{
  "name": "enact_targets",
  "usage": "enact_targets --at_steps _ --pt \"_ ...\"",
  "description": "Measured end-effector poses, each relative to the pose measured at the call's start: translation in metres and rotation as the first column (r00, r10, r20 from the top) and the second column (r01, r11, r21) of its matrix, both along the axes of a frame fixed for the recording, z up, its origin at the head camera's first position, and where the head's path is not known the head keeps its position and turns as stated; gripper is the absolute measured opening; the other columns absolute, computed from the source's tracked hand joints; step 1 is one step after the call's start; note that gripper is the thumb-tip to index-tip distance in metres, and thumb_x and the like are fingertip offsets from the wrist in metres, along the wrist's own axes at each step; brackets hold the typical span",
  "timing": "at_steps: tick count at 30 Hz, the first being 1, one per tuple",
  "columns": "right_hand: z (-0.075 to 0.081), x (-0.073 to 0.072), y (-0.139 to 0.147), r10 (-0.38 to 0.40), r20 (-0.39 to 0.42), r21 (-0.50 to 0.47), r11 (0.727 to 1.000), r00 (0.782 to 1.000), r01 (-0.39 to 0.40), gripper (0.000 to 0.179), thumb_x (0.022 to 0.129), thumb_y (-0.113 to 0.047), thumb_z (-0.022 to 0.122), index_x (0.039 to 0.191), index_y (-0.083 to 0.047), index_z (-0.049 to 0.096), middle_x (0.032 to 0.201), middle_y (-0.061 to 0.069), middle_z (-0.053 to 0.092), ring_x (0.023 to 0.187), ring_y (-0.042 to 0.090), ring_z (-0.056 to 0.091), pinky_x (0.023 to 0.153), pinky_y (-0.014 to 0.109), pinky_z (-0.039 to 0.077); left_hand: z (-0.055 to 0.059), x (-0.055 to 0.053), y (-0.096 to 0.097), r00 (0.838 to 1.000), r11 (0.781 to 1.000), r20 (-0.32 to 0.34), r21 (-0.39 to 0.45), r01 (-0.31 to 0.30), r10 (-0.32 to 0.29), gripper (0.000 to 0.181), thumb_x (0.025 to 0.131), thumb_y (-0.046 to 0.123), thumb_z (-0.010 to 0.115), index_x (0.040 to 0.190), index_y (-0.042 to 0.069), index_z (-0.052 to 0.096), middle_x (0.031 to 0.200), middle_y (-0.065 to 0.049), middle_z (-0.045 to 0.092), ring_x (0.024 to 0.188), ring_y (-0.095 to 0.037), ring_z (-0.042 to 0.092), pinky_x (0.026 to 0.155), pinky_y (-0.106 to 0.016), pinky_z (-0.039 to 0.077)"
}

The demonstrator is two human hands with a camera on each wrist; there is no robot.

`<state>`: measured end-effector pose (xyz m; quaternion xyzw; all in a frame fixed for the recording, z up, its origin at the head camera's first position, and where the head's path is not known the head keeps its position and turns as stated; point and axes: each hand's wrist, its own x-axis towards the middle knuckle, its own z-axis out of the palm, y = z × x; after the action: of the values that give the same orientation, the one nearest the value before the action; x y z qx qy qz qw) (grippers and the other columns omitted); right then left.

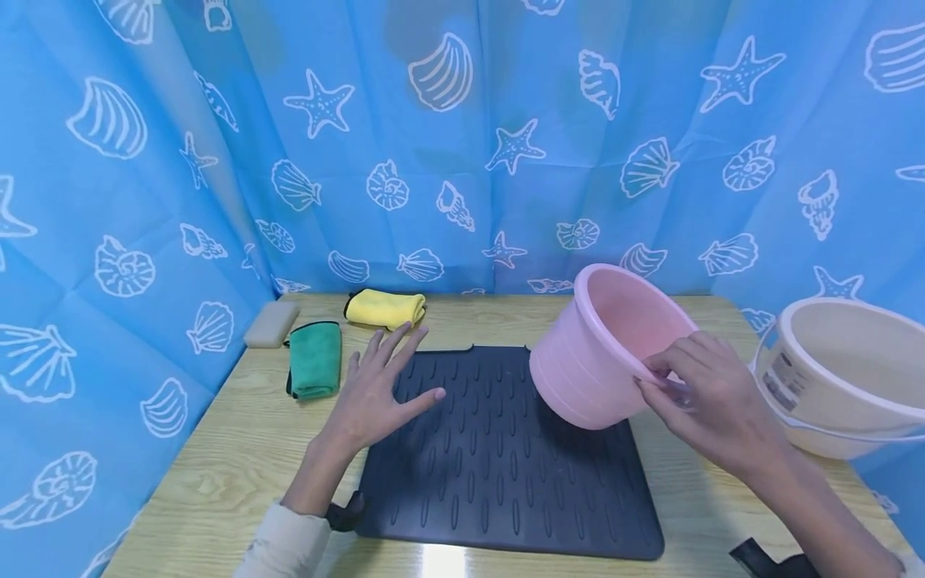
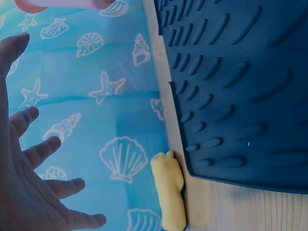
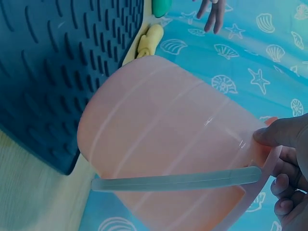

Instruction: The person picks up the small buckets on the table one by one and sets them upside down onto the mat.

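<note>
A pink bucket [image 1: 578, 361] hangs tilted over the right part of a dark ribbed mat [image 1: 499, 482], its mouth facing up and to the right. My right hand [image 1: 711, 393] grips its rim, thumb outside and fingers inside. In the right wrist view a pale handle [image 3: 178, 181] crosses the bucket's side [image 3: 154, 115]. My left hand [image 1: 379, 389], fingers spread, hovers by the mat's left edge and holds nothing. Just beyond its fingertips lies a folded yellow cloth [image 1: 385, 308]; a folded green cloth [image 1: 315, 360] lies to its left.
A cream bucket [image 1: 817, 385] with a label and a wire handle stands at the right edge of the wooden table [image 1: 217, 474]. A pale bar-shaped block [image 1: 271, 324] sits at the back left. Blue shell-patterned curtains [image 1: 448, 160] enclose the back and sides.
</note>
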<state>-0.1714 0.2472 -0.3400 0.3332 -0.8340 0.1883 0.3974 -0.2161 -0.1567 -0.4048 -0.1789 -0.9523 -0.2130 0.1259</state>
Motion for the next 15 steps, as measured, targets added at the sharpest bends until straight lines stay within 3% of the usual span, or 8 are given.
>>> enact_targets --at_steps 6,15 --pt "-0.0014 -0.0015 -0.0048 0.008 0.003 -0.015 1.000 1.000 -0.008 0.043 0.098 -0.041 0.047 0.080 -0.008 0.066 0.071 -0.005 0.055 0.074 0.012 0.045 0.069 0.031 0.033 -0.0004 0.0025 -0.0012 1.000 1.000 -0.002 0.015 -0.010 0.010 0.087 0.087 0.073 0.056 0.159 0.043 0.017 0.165 0.005 0.019 0.150 -0.039 0.012 0.107 -0.077 0.014" --pt "-0.0008 -0.0034 -0.0098 0.004 0.037 -0.032 0.999 0.999 -0.003 0.047 0.099 -0.046 0.047 0.083 -0.008 0.068 0.076 -0.002 0.060 0.076 0.015 0.048 0.074 0.032 0.036 -0.0009 0.0062 -0.0011 1.000 0.999 -0.016 0.028 -0.018 0.018 0.087 0.086 0.074 0.056 0.159 0.044 0.018 0.165 0.003 0.021 0.150 -0.040 0.013 0.108 -0.076 0.014"
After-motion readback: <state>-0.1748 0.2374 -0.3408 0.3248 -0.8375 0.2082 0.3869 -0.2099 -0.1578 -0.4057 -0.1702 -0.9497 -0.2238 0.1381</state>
